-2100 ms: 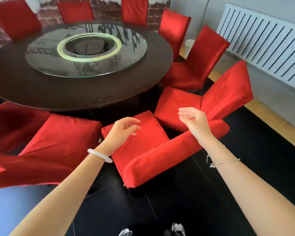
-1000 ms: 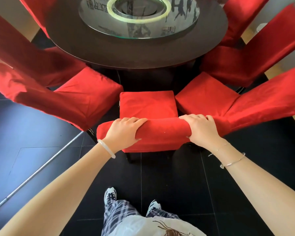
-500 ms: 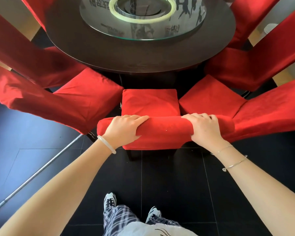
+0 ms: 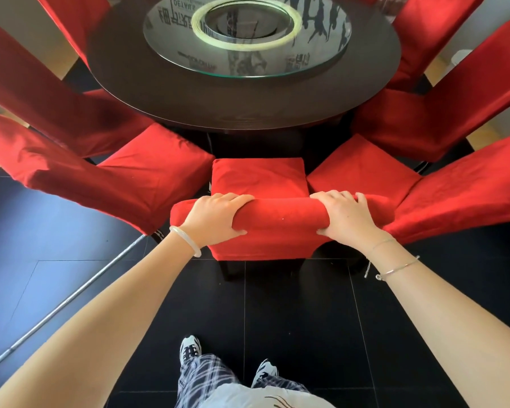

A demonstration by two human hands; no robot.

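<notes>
A chair in a red cover (image 4: 280,219) stands straight in front of me, its seat facing the round dark table (image 4: 171,92). My left hand (image 4: 215,219) grips the top of its backrest toward the left end, fingers over the top and thumb on my side. My right hand (image 4: 348,222) grips the same backrest top toward the right end in the same way. The chair's front edge sits close to the table's rim.
Red-covered chairs flank it closely: one on the left (image 4: 106,187) and one on the right (image 4: 442,195), with more around the table. A glass turntable (image 4: 312,51) lies on the table. A metal rod (image 4: 71,298) lies on the black tiled floor at left. My feet (image 4: 190,348) stand behind the chair.
Both hands went from hovering above the chair to gripping its backrest top. Since then the chair has slid a little closer to the table, and my view has squared up behind it.
</notes>
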